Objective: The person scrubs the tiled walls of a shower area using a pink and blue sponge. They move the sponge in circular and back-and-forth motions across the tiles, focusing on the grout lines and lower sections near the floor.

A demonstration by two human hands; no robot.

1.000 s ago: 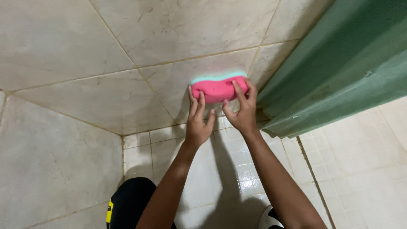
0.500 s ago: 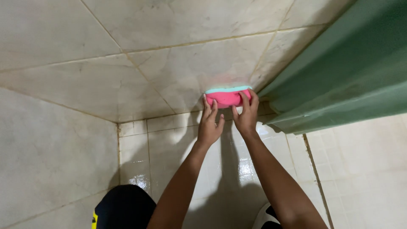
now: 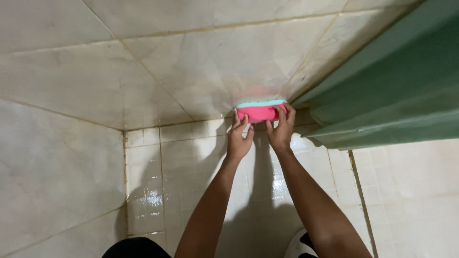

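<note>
A pink sponge [image 3: 258,113] with a light green top layer is pressed against the beige tiled wall [image 3: 201,62], just above where the wall meets the floor. My left hand [image 3: 239,138] grips its left end with fingers curled up over it. My right hand [image 3: 280,129] holds the right end the same way. Both forearms reach forward from the bottom of the view.
A green door [image 3: 397,91] stands at the right, its edge close to the sponge. Small glossy white floor tiles [image 3: 158,181] lie below the hands. A second tiled wall [image 3: 52,181] forms a corner at the left. A white shoe tip [image 3: 301,243] shows at the bottom.
Both hands and the sponge have slid down the wall toward the floor joint. The view has shifted so they sit a little further right and lower.
</note>
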